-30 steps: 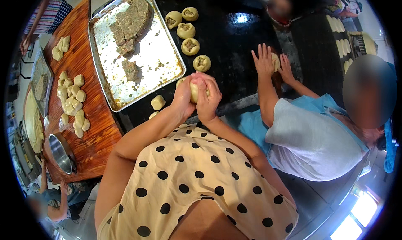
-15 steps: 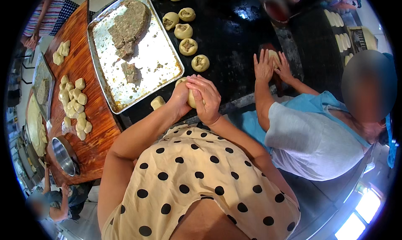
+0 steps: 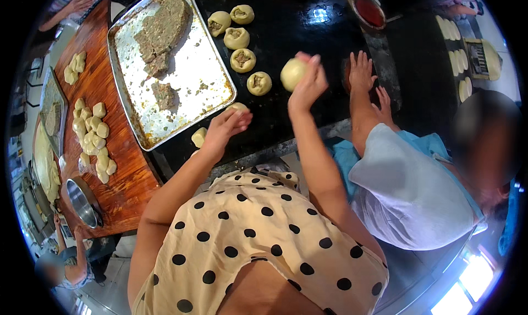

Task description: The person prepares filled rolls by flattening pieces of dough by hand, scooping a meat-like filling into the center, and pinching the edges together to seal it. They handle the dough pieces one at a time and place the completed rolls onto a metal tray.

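Note:
A smooth, pale dough ball (image 3: 292, 75) sits against the fingers of my right hand (image 3: 309, 88), which grips its right side over the dark worktop; the fingertips are slightly blurred. To the left, my left hand (image 3: 224, 129) has its fingers stretched out and holds nothing that I can see. Just beyond its fingers, a dough piece (image 3: 237, 106) lies by the tray's corner, partly covered. Another small dough piece (image 3: 199, 137) is beside my left wrist. Ahead stand dough cups with brown filling, the closest a filled dough cup (image 3: 259, 83).
A metal tray (image 3: 133, 119) with brown filling (image 3: 165, 29) lies at the left. On the wooden table (image 3: 132, 205) are dough pieces (image 3: 93, 129) and a steel bowl (image 3: 82, 203). At my right, a co-worker's hands (image 3: 360, 73) are on the worktop, near a bowl of red liquid (image 3: 369, 11).
My hands were cupped together around the dough ball and have come apart. The right hand moved right and forward with the ball; the left moved left. The co-worker's hands shifted and separated.

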